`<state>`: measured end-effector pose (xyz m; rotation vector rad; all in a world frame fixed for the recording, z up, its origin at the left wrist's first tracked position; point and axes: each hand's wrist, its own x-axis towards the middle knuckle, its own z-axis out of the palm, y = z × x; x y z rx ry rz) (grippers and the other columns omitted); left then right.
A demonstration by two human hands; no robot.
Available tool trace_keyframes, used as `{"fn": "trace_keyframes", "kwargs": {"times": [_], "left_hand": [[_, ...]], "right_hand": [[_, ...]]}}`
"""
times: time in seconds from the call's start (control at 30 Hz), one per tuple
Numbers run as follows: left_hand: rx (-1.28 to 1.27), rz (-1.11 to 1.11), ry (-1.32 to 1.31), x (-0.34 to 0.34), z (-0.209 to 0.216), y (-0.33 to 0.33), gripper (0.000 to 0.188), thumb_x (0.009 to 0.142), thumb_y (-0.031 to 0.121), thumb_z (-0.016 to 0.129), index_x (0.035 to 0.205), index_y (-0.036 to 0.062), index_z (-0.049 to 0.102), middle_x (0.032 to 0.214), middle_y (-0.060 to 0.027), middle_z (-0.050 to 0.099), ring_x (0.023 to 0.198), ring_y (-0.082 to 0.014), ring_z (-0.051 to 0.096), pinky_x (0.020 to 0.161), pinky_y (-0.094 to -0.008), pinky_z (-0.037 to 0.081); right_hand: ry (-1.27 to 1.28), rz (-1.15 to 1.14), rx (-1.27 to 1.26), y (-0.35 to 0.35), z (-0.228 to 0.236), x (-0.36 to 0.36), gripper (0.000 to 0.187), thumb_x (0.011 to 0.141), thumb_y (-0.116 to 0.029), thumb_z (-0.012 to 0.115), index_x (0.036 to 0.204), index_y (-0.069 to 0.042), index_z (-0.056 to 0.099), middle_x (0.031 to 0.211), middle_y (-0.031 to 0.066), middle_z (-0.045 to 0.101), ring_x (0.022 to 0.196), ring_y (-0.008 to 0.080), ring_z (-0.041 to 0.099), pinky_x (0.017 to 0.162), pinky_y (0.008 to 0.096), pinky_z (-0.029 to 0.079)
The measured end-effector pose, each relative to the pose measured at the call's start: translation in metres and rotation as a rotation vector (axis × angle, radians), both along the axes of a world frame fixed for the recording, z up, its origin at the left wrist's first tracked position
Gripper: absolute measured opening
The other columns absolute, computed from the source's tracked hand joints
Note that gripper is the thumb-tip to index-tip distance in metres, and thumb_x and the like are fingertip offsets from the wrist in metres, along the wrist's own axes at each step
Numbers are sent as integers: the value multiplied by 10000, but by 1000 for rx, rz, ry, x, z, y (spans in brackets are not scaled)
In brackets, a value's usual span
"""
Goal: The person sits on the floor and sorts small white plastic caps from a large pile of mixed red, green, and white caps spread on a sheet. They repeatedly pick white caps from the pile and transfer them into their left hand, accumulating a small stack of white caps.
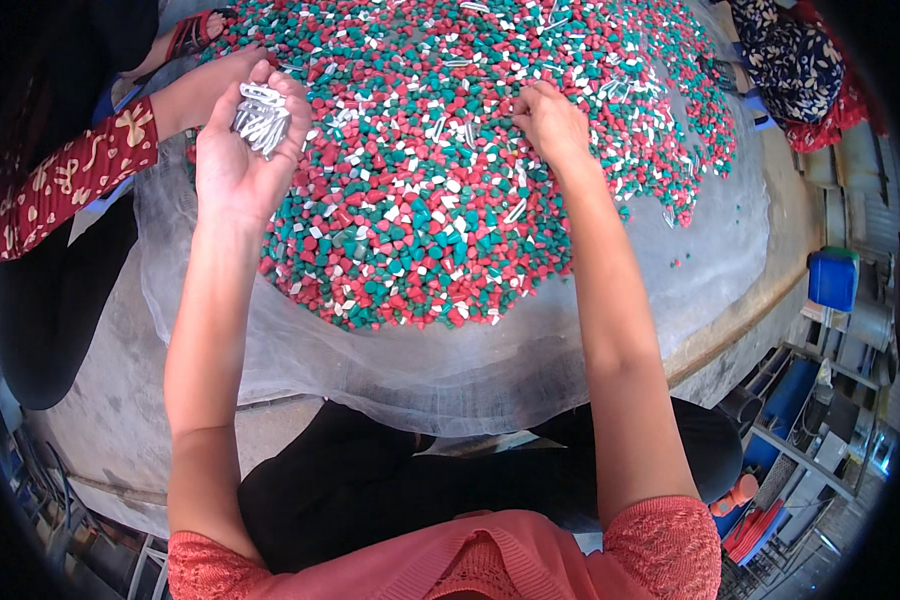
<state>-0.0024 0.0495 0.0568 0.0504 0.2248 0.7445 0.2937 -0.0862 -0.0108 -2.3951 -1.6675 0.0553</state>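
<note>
My left hand (pixel 247 165) is turned palm up, its fingers curled around a bunch of slim silvery-white pieces (pixel 263 120); some look like narrow loops, but I cannot tell their exact kind. My right hand (pixel 553 125) is palm down over a broad heap of small red, green and white pebble-like pieces (pixel 410 240). Its fingers are bent together at the heap, and whatever lies between them is hidden. Among the pebbles, more slim white loops lie scattered, such as one narrow loop (pixel 515 210) left of my right wrist.
A pale see-through mesh sheet (pixel 410 370) lies under the heap. At the left, a co-worker's arm in a red patterned sleeve (pixel 80 175) reaches close beside my left hand. Another person's dark patterned clothing (pixel 785 65) shows at the far right. A blue container (pixel 833 278) stands beyond the ledge.
</note>
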Motion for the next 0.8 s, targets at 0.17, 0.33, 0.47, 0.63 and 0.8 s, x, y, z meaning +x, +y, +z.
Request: {"fn": "trace_keyframes", "kwargs": {"times": [0.17,0.33,0.47,0.63,0.8], "left_hand": [[-8,18,30,-4,-1,-1,269,934,184,361,1062,-24,475,927,-119,512,855,-229,516,737,-359,494],[11,28,28,4,1,-2,273,936,180,341,1055,-26,476,942,-119,510,855,-229,515,733,-356,491],[-6,28,15,4,1,-3,273,937,180,326,1035,-24,477,941,-122,509,855,-229,513,738,-357,489],[-2,9,1,-3,-3,1,276,939,189,325,1035,-23,473,936,-131,505,856,-232,514,739,-358,490],[-11,15,11,-4,-3,1,277,940,194,333,1043,-22,471,935,-137,506,853,-240,515,742,-362,492]], "right_hand": [[246,-213,121,-8,-3,25,130,733,-87,594,857,-48,589,872,130,626,826,308,602,723,403,469],[37,-92,155,10,-13,41,193,730,-102,610,921,-76,602,902,114,620,849,306,594,731,397,474],[32,-139,160,12,-15,41,202,728,-147,647,923,-105,612,854,108,605,832,296,594,689,402,469],[1360,-416,420,-1,-1,32,220,781,-149,613,924,3,546,767,71,558,636,170,515,525,278,412],[2019,-232,592,5,-9,32,238,851,-238,542,908,-17,476,815,99,521,637,152,447,478,221,358]]}}
